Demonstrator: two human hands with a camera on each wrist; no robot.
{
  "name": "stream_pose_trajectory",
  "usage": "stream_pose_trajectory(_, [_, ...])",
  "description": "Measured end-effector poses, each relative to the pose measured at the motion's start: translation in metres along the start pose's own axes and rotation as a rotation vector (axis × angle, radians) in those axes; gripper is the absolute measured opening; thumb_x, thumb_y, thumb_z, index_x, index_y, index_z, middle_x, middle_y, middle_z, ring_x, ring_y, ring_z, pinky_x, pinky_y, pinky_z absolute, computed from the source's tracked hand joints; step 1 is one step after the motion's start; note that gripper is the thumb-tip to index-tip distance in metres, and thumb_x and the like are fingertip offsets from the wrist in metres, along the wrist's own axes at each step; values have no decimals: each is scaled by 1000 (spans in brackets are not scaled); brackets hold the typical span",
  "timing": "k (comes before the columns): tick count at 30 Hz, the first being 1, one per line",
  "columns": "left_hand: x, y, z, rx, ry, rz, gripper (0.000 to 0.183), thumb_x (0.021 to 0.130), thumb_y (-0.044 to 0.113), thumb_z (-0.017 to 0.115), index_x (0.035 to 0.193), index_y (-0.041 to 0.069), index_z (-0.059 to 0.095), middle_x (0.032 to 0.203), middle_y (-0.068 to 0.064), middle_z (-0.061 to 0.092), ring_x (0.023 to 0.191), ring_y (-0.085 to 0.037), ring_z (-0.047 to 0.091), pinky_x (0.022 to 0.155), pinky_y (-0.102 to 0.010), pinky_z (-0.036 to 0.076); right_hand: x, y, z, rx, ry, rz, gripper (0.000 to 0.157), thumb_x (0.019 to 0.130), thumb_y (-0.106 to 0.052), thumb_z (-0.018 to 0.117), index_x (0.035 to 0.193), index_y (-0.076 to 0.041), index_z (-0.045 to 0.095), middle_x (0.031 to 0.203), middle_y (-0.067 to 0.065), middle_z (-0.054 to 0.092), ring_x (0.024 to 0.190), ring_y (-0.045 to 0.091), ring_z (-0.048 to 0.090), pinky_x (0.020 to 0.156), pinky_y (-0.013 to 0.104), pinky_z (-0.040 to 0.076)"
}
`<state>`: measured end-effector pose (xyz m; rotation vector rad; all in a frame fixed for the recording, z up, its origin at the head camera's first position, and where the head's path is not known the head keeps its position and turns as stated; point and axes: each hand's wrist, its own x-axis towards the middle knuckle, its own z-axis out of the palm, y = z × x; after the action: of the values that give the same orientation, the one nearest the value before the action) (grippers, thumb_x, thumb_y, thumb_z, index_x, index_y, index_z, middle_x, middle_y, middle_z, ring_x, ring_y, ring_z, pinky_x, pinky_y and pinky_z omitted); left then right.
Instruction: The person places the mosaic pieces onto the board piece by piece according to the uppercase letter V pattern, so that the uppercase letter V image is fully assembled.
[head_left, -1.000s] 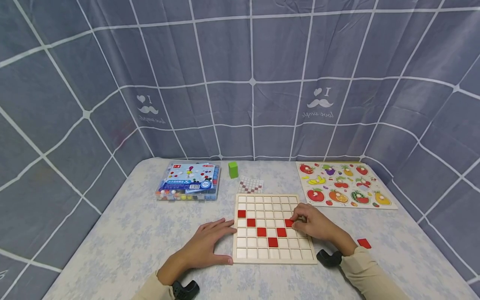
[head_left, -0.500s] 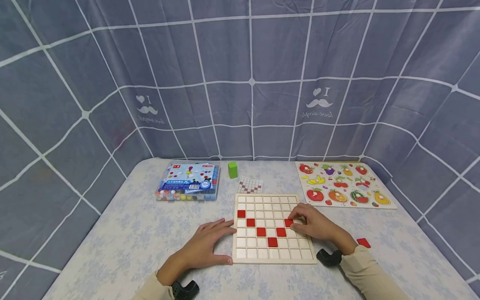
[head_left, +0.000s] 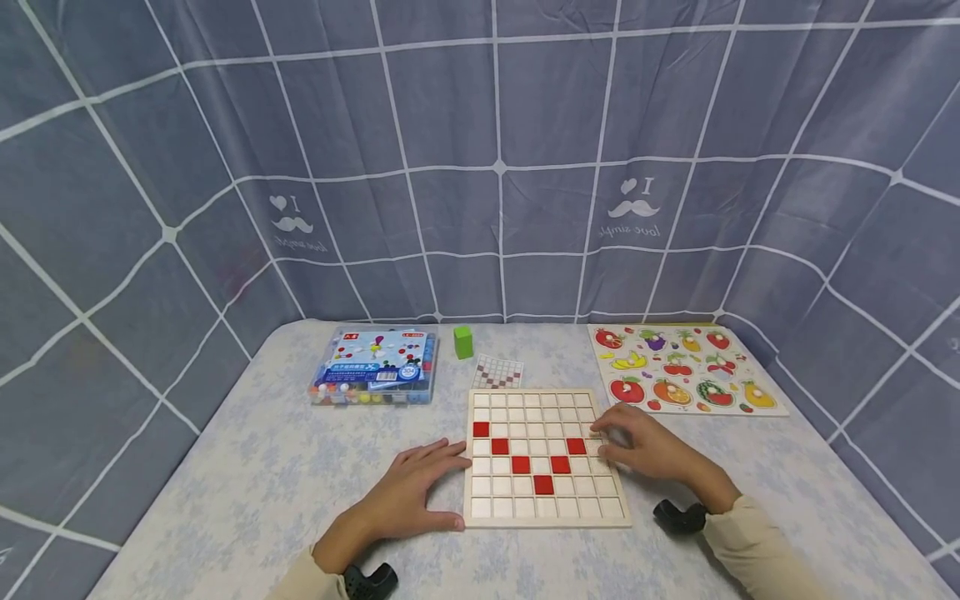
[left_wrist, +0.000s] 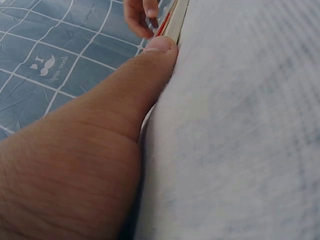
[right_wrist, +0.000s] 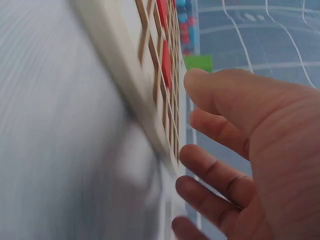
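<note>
A square wooden grid board [head_left: 545, 522] lies on the table. Several red square tiles [head_left: 543, 485] sit in its cells, forming a V with its left arm reaching one row higher. My left hand [head_left: 411, 493] lies spread at the board's left side, with the thumb [left_wrist: 162, 47] touching the edge. Over the right border hovers my right hand [head_left: 648, 446], fingers loosely bent and holding nothing. The nearest tile to it is a red tile [head_left: 575, 447] in the right part of the grid. In the right wrist view, the thumb [right_wrist: 200, 82] and fingers stand apart beside the board.
Behind the board lies a small pattern card [head_left: 498, 372] and a green block [head_left: 462, 342]. A clear plastic case [head_left: 372, 367] of colourful parts sits at the back left. A fruit puzzle board [head_left: 686, 371] lies at the back right.
My right hand has let go of the rightmost red tile, which stays in its cell, and has moved right. The loose red tile by the right forearm is now out of sight. The left hand stays put.
</note>
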<state>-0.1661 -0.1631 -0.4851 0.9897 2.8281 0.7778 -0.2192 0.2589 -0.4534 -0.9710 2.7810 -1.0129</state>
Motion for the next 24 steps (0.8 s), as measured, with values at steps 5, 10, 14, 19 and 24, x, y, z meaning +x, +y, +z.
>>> stream_pose_trajectory(5, [-1, 0, 2, -10, 11, 12, 79, 81, 73, 68, 145, 29, 54, 159, 7, 39, 149, -25, 27, 110, -60, 25, -36, 12, -23, -54, 56, 85, 27, 90, -22, 79, 114, -14, 70, 120, 7, 61, 118, 40, 51, 95, 64, 39])
stream_pose_trajectory(10, [-1, -1, 5, -7, 16, 26, 78, 82, 72, 68, 145, 27, 55, 158, 5, 41, 148, -27, 29, 109, -61, 26, -82, 32, -43, -142, 73, 198, 34, 86, -26, 83, 115, -14, 71, 117, 10, 60, 109, 37, 53, 85, 60, 42])
stream_pose_trajectory(14, [-1, -1, 4, 6, 11, 20, 78, 82, 73, 67, 145, 28, 54, 159, 6, 40, 149, -26, 28, 110, -60, 26, -112, 45, -52, -168, 96, 303, 37, 84, -26, 84, 115, -11, 72, 118, 16, 60, 109, 41, 52, 83, 61, 41])
stream_pose_trajectory(19, [-1, -2, 1, 9, 12, 13, 78, 82, 72, 68, 145, 28, 54, 159, 7, 39, 148, -26, 28, 110, -60, 26, -131, 53, -57, -190, 143, 374, 40, 83, -25, 85, 116, -6, 72, 120, 23, 58, 111, 49, 49, 81, 68, 40])
stream_pose_trajectory(24, [0, -1, 0, -5, -1, -1, 79, 81, 72, 68, 145, 29, 54, 159, 8, 38, 149, -24, 26, 111, -60, 25, -140, 56, -56, -204, 147, 377, 39, 81, -25, 87, 112, -6, 74, 119, 24, 57, 109, 48, 49, 80, 68, 39])
